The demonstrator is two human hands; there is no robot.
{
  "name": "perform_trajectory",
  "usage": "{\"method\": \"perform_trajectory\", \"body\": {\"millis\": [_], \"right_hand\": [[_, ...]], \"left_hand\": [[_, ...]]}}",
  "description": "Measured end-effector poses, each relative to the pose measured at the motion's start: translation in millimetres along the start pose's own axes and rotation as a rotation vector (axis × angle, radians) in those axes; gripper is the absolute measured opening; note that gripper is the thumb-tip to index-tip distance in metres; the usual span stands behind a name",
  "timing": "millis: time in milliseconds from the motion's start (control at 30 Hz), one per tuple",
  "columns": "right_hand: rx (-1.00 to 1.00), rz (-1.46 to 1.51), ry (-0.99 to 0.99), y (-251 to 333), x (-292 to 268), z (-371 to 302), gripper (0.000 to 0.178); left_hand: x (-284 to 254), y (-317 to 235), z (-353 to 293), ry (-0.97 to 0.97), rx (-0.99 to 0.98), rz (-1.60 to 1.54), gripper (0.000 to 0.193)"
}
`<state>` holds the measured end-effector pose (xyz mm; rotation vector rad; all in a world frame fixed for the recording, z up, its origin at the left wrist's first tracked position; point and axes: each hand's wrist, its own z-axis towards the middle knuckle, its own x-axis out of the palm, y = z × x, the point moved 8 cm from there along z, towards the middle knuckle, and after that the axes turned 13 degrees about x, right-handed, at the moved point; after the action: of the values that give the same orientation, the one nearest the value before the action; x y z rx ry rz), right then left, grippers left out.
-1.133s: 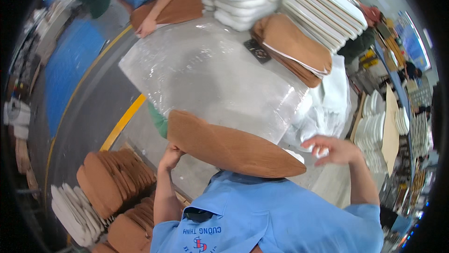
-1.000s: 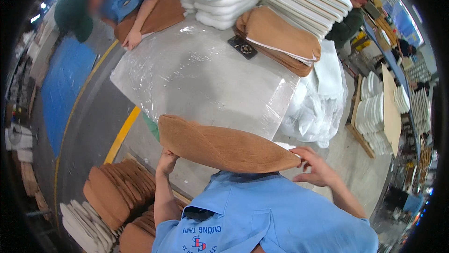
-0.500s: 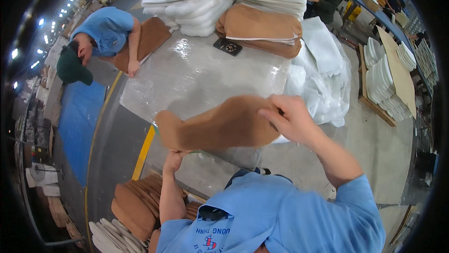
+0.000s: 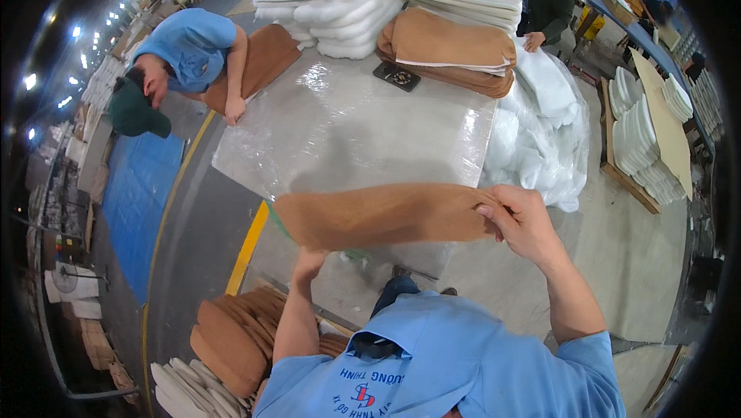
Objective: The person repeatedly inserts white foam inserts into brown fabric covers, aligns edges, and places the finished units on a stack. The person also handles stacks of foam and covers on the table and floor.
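Note:
A long, flat brown fabric cushion (image 4: 386, 215) is stretched between my two hands above the near edge of the plastic-covered table (image 4: 363, 140). My right hand (image 4: 525, 221) pinches its right end, thumb on the near face. At the left, my left hand (image 4: 310, 262) holds the lower edge from beneath, its fingers hidden behind the fabric. Below my left forearm stands a row of similar brown cushions (image 4: 231, 337). A folded brown pile with white edges (image 4: 448, 44) lies at the table's far side.
Stacks of white padding (image 4: 332, 1) rise at the back. Wrapped white material (image 4: 540, 140) bulges at the right. A phone-like dark object (image 4: 397, 76) lies near the brown pile. At the left, a co-worker in a cap (image 4: 139, 109) leans over another brown piece (image 4: 262, 63).
The brown cushion has gone from bent and sagging to drawn out nearly straight. My right hand has moved right and slightly down. A co-worker's hand now shows at the back right.

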<state>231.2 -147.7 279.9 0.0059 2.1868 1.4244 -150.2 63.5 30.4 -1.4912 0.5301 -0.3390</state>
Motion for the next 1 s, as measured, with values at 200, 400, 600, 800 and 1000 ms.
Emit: {"method": "perform_trajectory", "body": {"millis": [200,400,600,800,1000], "right_hand": [[-0.031,0.133,-0.114,-26.6,16.2,-10.5,0.016],[-0.149,0.054,-0.215,-35.2,27.5,-24.9,0.021],[-0.147,-0.008,-0.269,-23.3,31.2,-21.7,0.024],[-0.163,0.082,-0.367,-27.0,34.0,-34.6,0.036],[-0.212,0.121,-0.396,-28.2,36.8,-53.1,0.031]], "left_hand": [[-14.2,18.3,-5.7,0.158,-0.106,0.056,0.028],[-16.8,20.6,1.3,0.29,0.02,0.259,0.028],[-9.0,40.5,17.6,0.231,-0.014,0.276,0.031],[-24.0,45.6,30.0,0.306,-0.114,0.288,0.033],[-62.6,-2.9,132.8,0.566,-0.341,0.51,0.035]]}}
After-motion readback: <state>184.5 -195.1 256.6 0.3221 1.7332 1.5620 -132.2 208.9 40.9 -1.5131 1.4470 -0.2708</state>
